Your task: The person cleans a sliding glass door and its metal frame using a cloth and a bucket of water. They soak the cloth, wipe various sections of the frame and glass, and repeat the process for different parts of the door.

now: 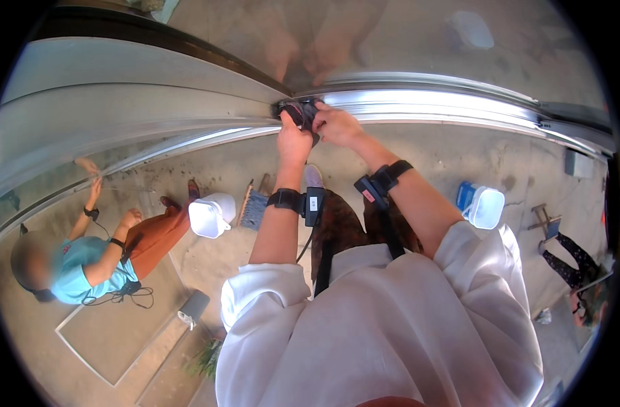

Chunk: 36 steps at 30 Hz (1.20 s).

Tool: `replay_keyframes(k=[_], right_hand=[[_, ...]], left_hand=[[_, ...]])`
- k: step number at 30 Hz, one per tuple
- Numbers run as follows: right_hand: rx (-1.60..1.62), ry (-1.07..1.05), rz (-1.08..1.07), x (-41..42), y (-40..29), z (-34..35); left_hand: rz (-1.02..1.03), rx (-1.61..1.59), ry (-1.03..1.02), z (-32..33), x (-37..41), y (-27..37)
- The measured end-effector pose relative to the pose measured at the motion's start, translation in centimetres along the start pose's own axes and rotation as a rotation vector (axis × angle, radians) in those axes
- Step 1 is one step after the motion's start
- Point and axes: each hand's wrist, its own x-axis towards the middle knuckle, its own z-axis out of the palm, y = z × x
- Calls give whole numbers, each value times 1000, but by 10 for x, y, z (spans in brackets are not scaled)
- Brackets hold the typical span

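Observation:
My left hand (293, 142) and my right hand (336, 124) are close together at the inner corner of a sliding window. Both grip a dark, bunched cloth (308, 113), which is pressed into the corner. A bright metal window track (421, 106) runs off to the right from there. To the left stands the pale metal frame (147, 104) of a window panel, meeting the track at the cloth. Behind the track, a glass pane (416, 46) reflects my hands. The fingertips are partly hidden in the dark folds.
A white bucket (208, 219) and a small folding stool (254, 207) stand below left. Another bucket (485, 207) is below right, near a second stool (546, 219). A person in a turquoise shirt (93, 269) reaches to the glass at left. Another person's legs (569, 262) show at far right.

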Motion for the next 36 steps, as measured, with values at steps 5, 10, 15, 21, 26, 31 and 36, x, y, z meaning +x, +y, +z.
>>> replay_keyframes(k=[5, 10, 15, 21, 26, 31, 36], right_hand=[[294, -69, 9, 12, 16, -4], [628, -144, 105, 11, 15, -12], [669, -116, 145, 0, 9, -17], [839, -9, 119, -39, 33, -13], [929, 78, 114, -83, 47, -7], [1072, 145, 215, -112, 74, -7], [1069, 294, 200, -124, 110, -8]], left_hand=[[8, -199, 4, 11, 1, 0], [84, -493, 67, 24, 4, -12], [10, -593, 56, 30, -2, -3], [21, -829, -25, 44, -35, 14], [-170, -1029, -256, 51, -59, 2], [-329, -1131, -333, 51, -70, 2], [-409, -1168, -279, 67, -69, -18]])
